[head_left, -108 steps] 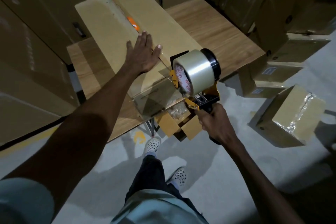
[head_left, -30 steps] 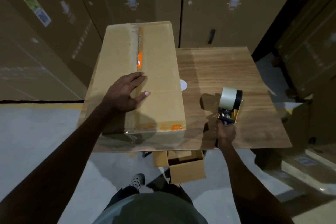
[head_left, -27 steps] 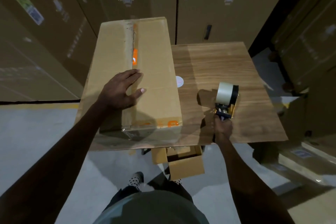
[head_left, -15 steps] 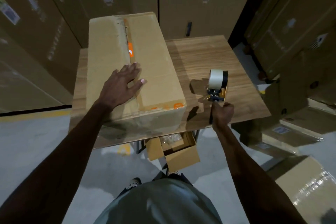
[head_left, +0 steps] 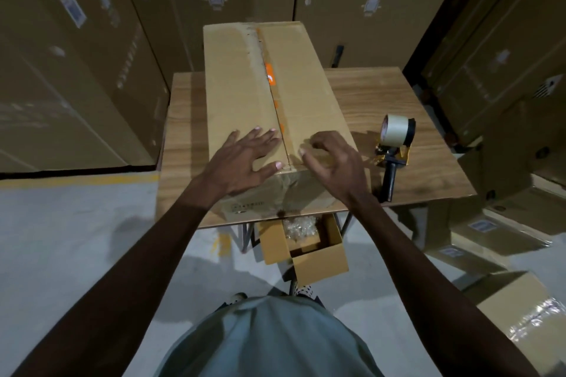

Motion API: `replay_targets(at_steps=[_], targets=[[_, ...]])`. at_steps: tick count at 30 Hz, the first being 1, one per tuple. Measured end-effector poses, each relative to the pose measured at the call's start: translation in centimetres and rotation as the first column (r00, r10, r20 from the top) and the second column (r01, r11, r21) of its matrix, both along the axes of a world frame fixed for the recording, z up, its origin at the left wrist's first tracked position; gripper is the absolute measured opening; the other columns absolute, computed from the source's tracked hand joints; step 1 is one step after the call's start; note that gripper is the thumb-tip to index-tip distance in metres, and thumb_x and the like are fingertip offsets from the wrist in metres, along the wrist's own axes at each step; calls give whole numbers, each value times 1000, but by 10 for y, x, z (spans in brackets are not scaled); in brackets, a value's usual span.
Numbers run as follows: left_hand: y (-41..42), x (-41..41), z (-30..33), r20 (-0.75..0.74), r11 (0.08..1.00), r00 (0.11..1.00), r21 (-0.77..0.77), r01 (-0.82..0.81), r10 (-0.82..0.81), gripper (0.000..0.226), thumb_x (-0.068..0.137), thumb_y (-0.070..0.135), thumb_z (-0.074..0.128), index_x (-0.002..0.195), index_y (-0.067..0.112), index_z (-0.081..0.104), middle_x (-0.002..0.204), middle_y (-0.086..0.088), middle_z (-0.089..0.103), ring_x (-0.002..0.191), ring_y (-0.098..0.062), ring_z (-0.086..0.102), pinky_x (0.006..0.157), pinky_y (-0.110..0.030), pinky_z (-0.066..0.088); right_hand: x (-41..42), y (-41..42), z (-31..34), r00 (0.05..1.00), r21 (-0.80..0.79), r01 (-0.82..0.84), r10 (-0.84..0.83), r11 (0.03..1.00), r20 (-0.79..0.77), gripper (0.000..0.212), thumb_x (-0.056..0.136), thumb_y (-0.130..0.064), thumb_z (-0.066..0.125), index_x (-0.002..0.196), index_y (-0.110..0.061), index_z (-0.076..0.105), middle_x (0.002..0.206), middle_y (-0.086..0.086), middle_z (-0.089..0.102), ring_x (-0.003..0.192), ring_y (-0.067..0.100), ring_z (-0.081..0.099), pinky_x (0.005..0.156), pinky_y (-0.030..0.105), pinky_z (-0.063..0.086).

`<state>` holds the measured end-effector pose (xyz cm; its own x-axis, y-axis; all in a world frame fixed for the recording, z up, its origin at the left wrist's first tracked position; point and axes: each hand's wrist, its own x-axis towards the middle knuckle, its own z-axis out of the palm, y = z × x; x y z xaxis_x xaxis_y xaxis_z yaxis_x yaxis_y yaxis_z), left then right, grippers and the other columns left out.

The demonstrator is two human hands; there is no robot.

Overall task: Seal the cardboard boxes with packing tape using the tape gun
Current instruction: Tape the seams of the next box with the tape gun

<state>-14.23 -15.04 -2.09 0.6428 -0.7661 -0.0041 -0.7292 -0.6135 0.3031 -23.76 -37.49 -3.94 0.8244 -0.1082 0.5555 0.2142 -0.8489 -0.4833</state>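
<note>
A long cardboard box (head_left: pixel 239 82) lies on the wooden table (head_left: pixel 376 92), its top seam running away from me with orange marks along it. My left hand (head_left: pixel 245 159) rests flat on the box's near left flap, fingers spread. My right hand (head_left: pixel 332 162) hovers over the near right flap beside the seam, fingers loosely curled, holding nothing. Clear tape shines over the box's near end. The tape gun (head_left: pixel 395 144), with its roll of clear tape and black handle, lies on the table to the right of the box, free of both hands.
A small open carton (head_left: pixel 318 257) with plastic wrap inside stands on the floor under the table's front edge. Tall cardboard boxes (head_left: pixel 92 70) wall in the back and left. More boxes are stacked at the right (head_left: pixel 505 76), one taped box at the lower right (head_left: pixel 526 315).
My right hand let go of the tape gun, left it on the table, and moved left over the box's near end. My left hand stayed on the box.
</note>
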Motion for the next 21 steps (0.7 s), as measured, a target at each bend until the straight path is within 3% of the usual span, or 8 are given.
replay_targets(at_steps=[3, 6, 10, 13, 18, 21], targets=[[3, -6, -1, 71, 995, 997, 94, 24, -31, 94, 85, 83, 15, 161, 28, 14, 168, 9, 4, 155, -15, 3, 125, -52, 6, -2, 5, -16, 1000, -180, -8, 6, 984, -8, 47, 96, -49, 64, 116, -7, 68, 117, 8, 68, 99, 21, 64, 77, 33, 54], [3, -14, -7, 214, 975, 975, 222, 6, -54, 105, 82, 90, 11, 162, 22, 5, 169, 1, 0, 156, -20, 5, 123, -56, 12, -3, 5, -23, 1000, -252, 7, -2, 968, 20, 55, 100, -55, 53, 119, -6, 67, 124, 10, 66, 107, 23, 61, 88, 35, 49], [-2, -21, -13, 324, 968, 946, 242, -63, -19, 100, 88, 84, 10, 162, 18, 5, 169, -4, 5, 155, -25, 12, 120, -57, 21, -2, 1, -29, 998, -397, 28, -3, 917, 64, 64, 97, -61, 54, 122, -3, 66, 126, 14, 66, 114, 23, 59, 95, 40, 49], [-3, -21, -15, 351, 972, 936, 226, -61, -23, 94, 92, 80, 20, 161, 17, 3, 169, -5, 5, 155, -25, 13, 120, -57, 22, -1, -3, -35, 997, -539, 55, -18, 841, 74, 78, 91, -71, 57, 127, -2, 65, 129, 15, 65, 119, 26, 62, 99, 43, 50], [-2, -20, -13, 340, 951, 939, 304, -48, -62, 104, 90, 72, 47, 160, 18, -8, 169, -4, -9, 156, -24, 3, 123, -54, 16, 0, -15, -35, 996, -593, -28, 73, 805, 53, 78, 91, -68, 59, 133, -1, 61, 134, 17, 62, 124, 29, 60, 100, 47, 50], [-4, -20, -11, 305, 939, 951, 338, -59, -50, 106, 90, 75, 43, 159, 19, -14, 168, -3, -16, 156, -23, -5, 124, -54, 9, -1, -16, -34, 996, -529, -38, 78, 848, 53, 74, 91, -65, 63, 131, -2, 63, 133, 16, 63, 122, 28, 61, 99, 47, 51]])
